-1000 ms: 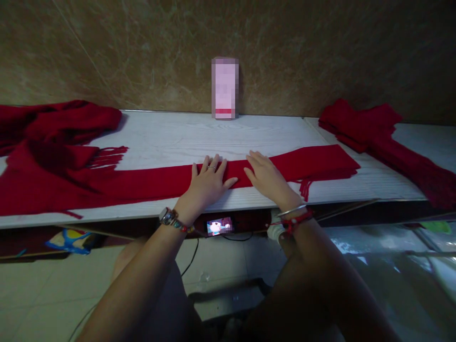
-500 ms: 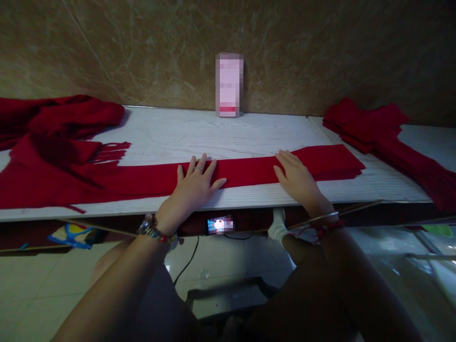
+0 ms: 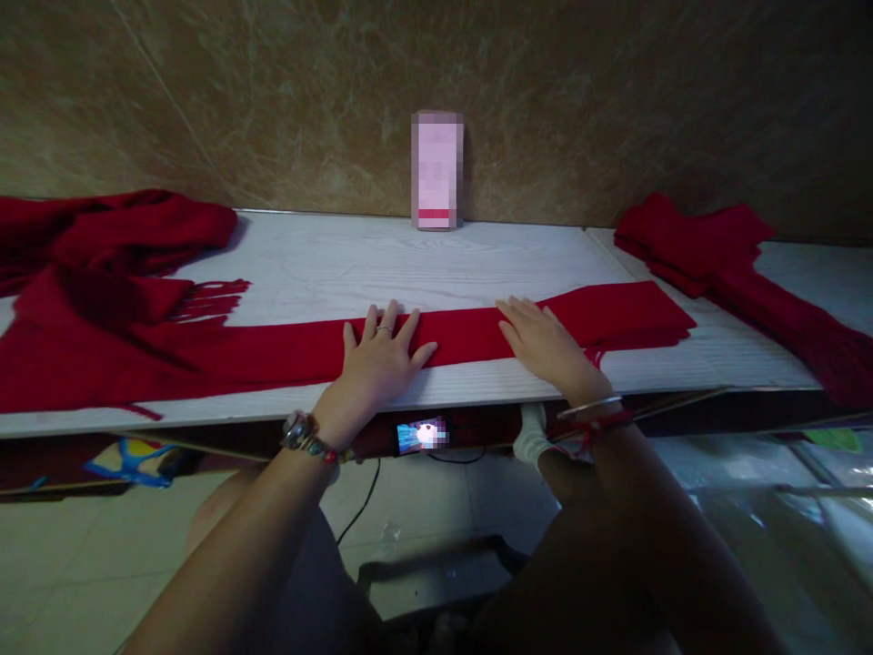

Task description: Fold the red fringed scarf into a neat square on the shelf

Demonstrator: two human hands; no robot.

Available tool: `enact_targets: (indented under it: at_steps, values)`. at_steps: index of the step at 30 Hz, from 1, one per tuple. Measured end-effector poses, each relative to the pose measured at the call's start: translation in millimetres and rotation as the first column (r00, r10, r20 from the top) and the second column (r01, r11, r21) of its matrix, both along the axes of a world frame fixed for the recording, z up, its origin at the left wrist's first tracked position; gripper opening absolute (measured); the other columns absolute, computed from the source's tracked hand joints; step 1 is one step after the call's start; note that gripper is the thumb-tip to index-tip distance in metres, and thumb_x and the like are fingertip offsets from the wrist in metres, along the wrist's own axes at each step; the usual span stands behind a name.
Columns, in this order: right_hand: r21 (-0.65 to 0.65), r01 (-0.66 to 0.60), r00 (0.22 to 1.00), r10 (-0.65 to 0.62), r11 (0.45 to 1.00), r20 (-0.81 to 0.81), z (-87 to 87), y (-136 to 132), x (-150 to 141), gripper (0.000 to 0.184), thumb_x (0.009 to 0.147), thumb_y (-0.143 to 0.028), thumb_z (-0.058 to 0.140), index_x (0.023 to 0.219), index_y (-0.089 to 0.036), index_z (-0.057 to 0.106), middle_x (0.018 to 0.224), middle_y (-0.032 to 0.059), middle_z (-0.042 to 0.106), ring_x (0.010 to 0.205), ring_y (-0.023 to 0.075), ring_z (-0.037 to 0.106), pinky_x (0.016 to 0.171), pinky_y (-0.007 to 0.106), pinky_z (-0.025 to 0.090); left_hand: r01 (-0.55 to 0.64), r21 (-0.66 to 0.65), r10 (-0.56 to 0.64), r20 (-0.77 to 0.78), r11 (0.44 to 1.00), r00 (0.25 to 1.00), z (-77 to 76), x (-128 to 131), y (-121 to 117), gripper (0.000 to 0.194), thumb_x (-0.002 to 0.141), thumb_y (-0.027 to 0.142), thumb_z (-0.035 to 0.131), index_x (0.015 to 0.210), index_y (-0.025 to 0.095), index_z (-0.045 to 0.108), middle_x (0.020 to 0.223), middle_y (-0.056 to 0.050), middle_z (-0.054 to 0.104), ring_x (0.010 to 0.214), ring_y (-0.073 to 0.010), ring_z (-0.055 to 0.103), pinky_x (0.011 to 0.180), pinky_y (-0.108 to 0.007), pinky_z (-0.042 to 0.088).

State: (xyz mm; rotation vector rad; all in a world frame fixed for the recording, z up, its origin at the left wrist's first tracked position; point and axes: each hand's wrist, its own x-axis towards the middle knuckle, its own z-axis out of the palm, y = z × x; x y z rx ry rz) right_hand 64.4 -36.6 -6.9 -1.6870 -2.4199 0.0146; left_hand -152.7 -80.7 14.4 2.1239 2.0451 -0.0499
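Note:
A red scarf [image 3: 464,336] lies stretched flat across the white table [image 3: 382,250], folded lengthwise into a long strip. Its right end is doubled into layers, and some fringe pokes out beneath my right wrist. My left hand [image 3: 382,359] rests flat on the strip with its fingers spread; a ring shows on one finger. Farther right along the same strip, my right hand [image 3: 542,346] lies palm down, fingers stretched out. Neither hand grips the cloth. At the left the scarf widens into a loose, rumpled part with fringe [image 3: 215,300].
More red cloth [image 3: 150,227] is heaped at the back left. Folded red scarves [image 3: 696,241] lie at the right. A pink box-like thing [image 3: 437,173], pixelated, stands against the wall. Below the table edge are a lit phone [image 3: 416,435] and a blue-yellow packet [image 3: 133,461].
My hands slid apart along the scarf, the left one leftward and the right one rightward. Within the last half second the right hand came back somewhat to the left.

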Motion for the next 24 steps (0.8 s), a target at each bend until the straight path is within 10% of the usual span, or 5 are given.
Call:
enact_targets:
  at_steps: [7, 15, 24]
  values:
    - [0.176, 0.064, 0.994, -0.046, 0.982, -0.104, 0.2, 5.3, 21.7, 0.045, 0.090, -0.025, 0.033, 0.130, -0.013, 0.051, 0.139, 0.0144, 0.048, 0.132, 0.0303, 0.037, 0.107, 0.057, 0.029, -0.039, 0.038, 0.039, -0.011, 0.999, 0.999, -0.5, -11.2, -6.8, 0.062, 0.092, 0.054, 0.020, 0.146, 0.023, 0.023, 0.155, -0.011, 0.011, 0.139, -0.0390, 0.010, 0.105, -0.065, 0.018]
    - [-0.003, -0.257, 0.963, 0.256, 0.966, -0.082, 1.9, -5.8, -45.8, 0.047, 0.092, -0.029, 0.036, 0.135, -0.014, 0.046, 0.145, 0.0117, 0.040, 0.136, 0.0231, 0.031, 0.111, 0.045, 0.026, 0.012, 0.050, -0.012, -0.008, 0.999, 1.000, -2.6, -6.2, -1.7, 0.063, 0.092, 0.055, 0.019, 0.147, 0.023, 0.021, 0.155, -0.010, 0.012, 0.140, -0.0381, 0.010, 0.106, -0.064, 0.016]
    - [-0.034, -0.282, 0.956, 0.278, 0.959, -0.091, 0.3, -8.7, -13.3, 0.046, 0.092, -0.027, 0.036, 0.136, -0.015, 0.045, 0.143, 0.0089, 0.043, 0.135, 0.0203, 0.032, 0.112, 0.044, 0.025, 0.003, 0.006, -0.003, -0.029, 1.000, 1.000, -0.5, -13.6, -7.7, 0.062, 0.092, 0.055, 0.020, 0.146, 0.025, 0.022, 0.156, -0.007, 0.011, 0.140, -0.0374, 0.011, 0.106, -0.063, 0.018]
